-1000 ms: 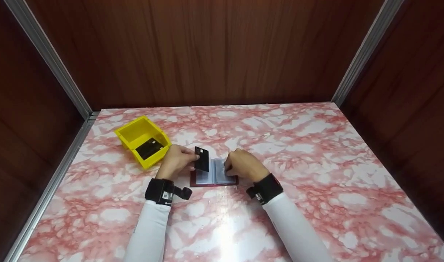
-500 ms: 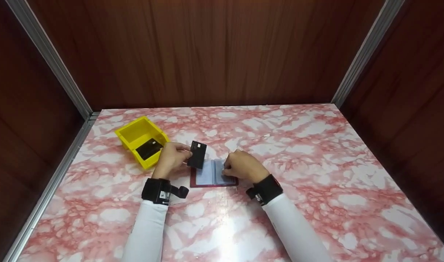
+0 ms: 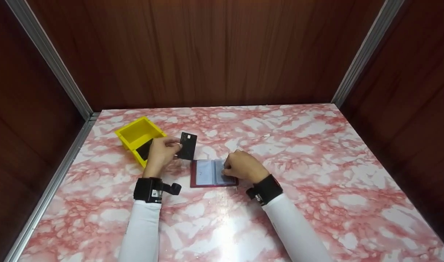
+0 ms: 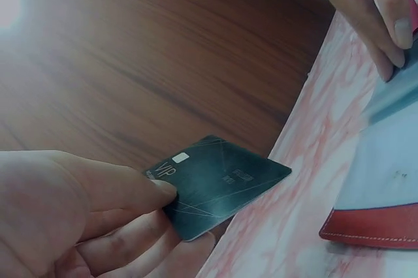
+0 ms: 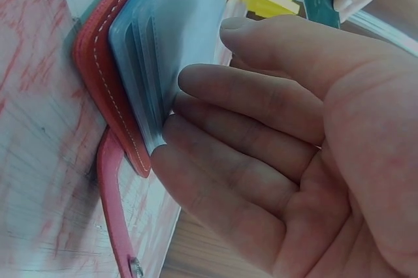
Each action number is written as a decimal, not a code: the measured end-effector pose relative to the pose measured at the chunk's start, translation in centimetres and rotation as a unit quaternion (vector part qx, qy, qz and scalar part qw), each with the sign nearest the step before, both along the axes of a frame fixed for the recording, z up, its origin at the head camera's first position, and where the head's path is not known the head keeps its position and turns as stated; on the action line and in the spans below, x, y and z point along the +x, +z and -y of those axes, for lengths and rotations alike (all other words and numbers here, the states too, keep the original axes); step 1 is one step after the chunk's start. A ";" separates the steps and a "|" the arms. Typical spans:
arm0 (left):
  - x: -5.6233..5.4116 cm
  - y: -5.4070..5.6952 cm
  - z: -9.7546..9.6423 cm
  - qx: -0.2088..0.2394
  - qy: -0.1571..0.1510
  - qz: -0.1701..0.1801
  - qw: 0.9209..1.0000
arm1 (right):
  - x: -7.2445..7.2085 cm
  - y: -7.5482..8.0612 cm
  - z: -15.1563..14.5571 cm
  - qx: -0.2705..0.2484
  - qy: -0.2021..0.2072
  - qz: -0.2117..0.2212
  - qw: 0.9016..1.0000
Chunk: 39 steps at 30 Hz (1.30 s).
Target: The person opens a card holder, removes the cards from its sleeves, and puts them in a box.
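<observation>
My left hand (image 3: 160,152) pinches a black card (image 3: 187,146) between thumb and fingers, held up beside the yellow bin. In the left wrist view the card (image 4: 219,186) reads "VIP" and has a pale chip. A red card holder (image 3: 192,180) lies spread on the table, its clear plastic sleeves (image 3: 205,173) facing up. On its right side rests my right hand (image 3: 245,165); in the right wrist view its loosely bent fingers (image 5: 228,160) touch the edges of the sleeves. The holder's pink strap (image 5: 114,206) with a snap hangs off its edge in that view.
A yellow bin (image 3: 125,135) stands at the left of the table, with dark cards (image 3: 143,148) inside, partly hidden by my left hand. The marbled red-and-white table (image 3: 316,174) is bounded by brown wooden panels (image 3: 214,54) and metal rails at its back and sides.
My left hand has carried the black card from over the card holder's left side, up and left toward the yellow bin. That side's sleeve is now uncovered. The right hand stays almost in place.
</observation>
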<state>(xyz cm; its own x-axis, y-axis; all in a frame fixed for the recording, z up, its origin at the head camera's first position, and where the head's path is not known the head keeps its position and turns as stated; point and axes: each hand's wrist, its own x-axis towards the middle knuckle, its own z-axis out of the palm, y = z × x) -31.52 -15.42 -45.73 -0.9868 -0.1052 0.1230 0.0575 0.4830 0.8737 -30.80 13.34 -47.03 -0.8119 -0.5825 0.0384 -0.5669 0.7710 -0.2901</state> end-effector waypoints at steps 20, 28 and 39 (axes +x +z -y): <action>0.0 0.3 6.0 -0.050 0.197 -0.119 0.972 | 0.0 0.1 0.1 0.006 -0.020 0.025 0.999; 0.1 0.1 6.8 -0.143 0.215 -0.147 0.955 | 0.1 0.1 0.0 -0.001 -0.010 0.016 1.000; -0.3 -0.8 6.0 -0.243 0.205 -0.164 0.934 | 0.1 0.1 0.0 -0.006 0.006 -0.002 1.000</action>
